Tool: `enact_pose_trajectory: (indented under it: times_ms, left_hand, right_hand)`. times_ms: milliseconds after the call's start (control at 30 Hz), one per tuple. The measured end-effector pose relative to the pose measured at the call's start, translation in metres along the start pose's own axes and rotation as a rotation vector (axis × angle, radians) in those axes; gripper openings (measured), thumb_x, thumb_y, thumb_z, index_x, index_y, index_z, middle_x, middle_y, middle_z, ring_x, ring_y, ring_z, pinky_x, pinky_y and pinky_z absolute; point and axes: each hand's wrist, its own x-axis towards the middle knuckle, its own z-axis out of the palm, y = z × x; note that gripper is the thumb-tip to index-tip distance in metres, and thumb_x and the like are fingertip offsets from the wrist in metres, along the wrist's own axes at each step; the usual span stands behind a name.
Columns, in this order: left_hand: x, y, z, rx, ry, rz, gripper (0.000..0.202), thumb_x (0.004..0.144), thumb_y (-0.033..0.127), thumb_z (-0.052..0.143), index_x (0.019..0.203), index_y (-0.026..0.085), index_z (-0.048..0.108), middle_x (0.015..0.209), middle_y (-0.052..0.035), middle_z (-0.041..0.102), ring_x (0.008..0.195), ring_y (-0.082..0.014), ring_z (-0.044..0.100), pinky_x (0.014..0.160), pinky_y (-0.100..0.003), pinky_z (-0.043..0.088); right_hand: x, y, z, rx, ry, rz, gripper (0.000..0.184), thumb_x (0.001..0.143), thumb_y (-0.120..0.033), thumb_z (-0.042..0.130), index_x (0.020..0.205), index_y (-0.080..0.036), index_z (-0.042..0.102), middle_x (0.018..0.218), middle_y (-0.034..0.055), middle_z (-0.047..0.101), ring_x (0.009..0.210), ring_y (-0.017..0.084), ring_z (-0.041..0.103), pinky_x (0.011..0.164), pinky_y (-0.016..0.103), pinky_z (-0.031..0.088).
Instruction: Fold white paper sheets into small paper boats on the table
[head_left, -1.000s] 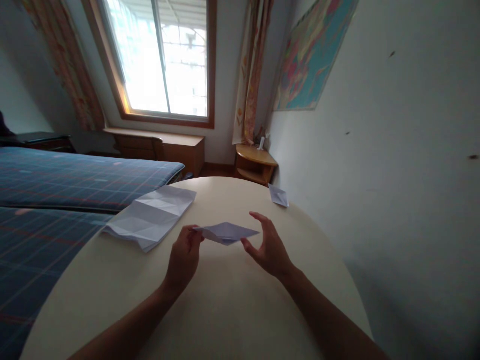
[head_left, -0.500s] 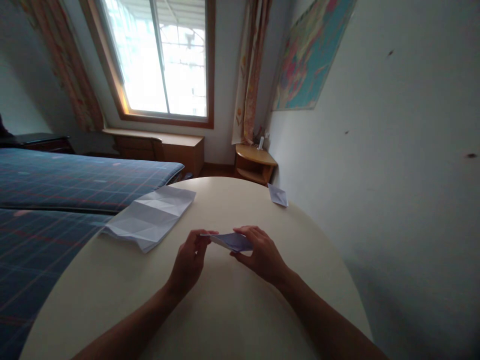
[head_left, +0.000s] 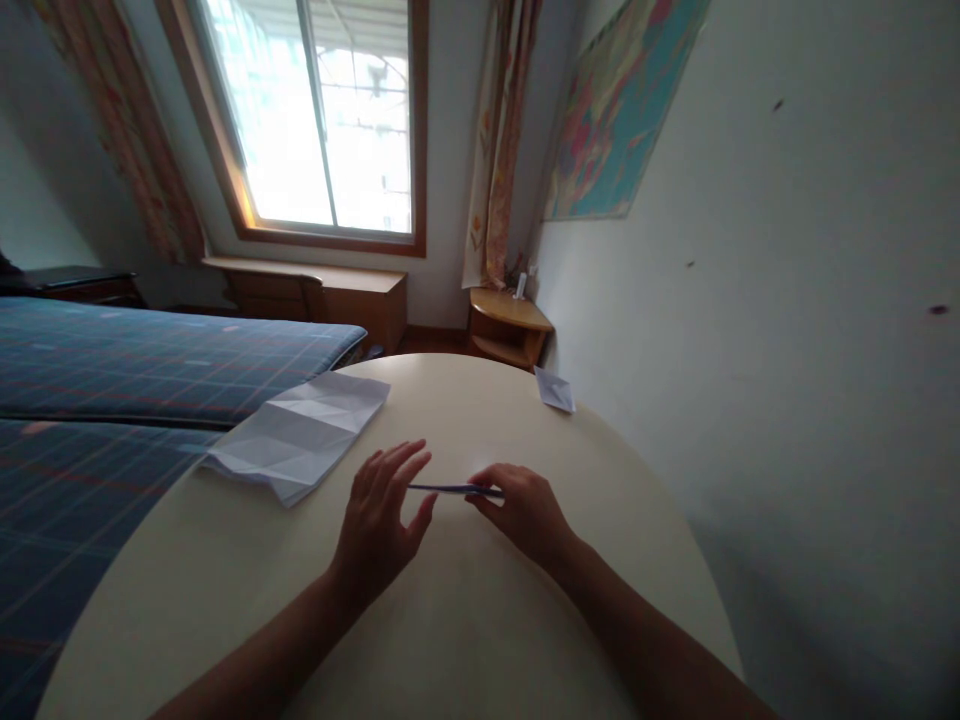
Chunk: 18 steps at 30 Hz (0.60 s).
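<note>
Over the middle of the round table point(head_left: 450, 620), a folded piece of paper point(head_left: 447, 489) is seen edge-on as a thin line. My right hand point(head_left: 525, 508) pinches its right end between thumb and fingers. My left hand point(head_left: 382, 510) is open around the paper's left end, with thumb and fingers spread apart; whether it touches the paper I cannot tell. A large creased white sheet point(head_left: 307, 432) lies flat at the left of the table. Another small folded paper point(head_left: 555, 390) rests near the table's far right edge.
A bed with a blue plaid mattress point(head_left: 180, 355) borders the table on the left. The white wall point(head_left: 810, 400) runs along the right side. Beyond the far edge are a wooden corner stand point(head_left: 514, 312) and a low wooden desk point(head_left: 375, 285) under the window.
The folded paper has tipped from showing its face to lying edge-on. My left hand has let its fingers come apart from a pinch on the paper's left tip. My right hand keeps its hold.
</note>
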Motion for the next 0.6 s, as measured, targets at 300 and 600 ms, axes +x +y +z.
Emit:
enact_pose_trajectory:
  times_ms: [300,600]
  left_hand:
    - [-0.0027,0.0074,0.0030,0.175,-0.291,0.176,0.014,0.091,0.017,0.057,0.103,0.022,0.063,0.103,-0.0036,0.073,0.089,-0.0213,0.067,0.078,-0.034,0.046]
    - [-0.0027,0.0036,0.0011,0.161,-0.441,0.124,0.012,0.091,0.011,0.058,0.090,0.022,0.063,0.088,0.0010,0.072,0.079,-0.0182,0.066,0.068,-0.027,0.046]
  right_hand:
    - [-0.0041,-0.0083,0.0067,-0.092,-0.042,-0.132,0.006,0.081,-0.020,0.072,0.083,-0.024,0.068,0.082,0.0018,0.073,0.075,0.019,0.066,0.071,0.030,0.044]
    - [-0.0019,-0.0052,0.0071,-0.108,-0.125,-0.177,0.011,0.079,-0.011,0.073,0.081,-0.021,0.068,0.084,-0.0008,0.073,0.080,0.015,0.065,0.075,0.025,0.042]
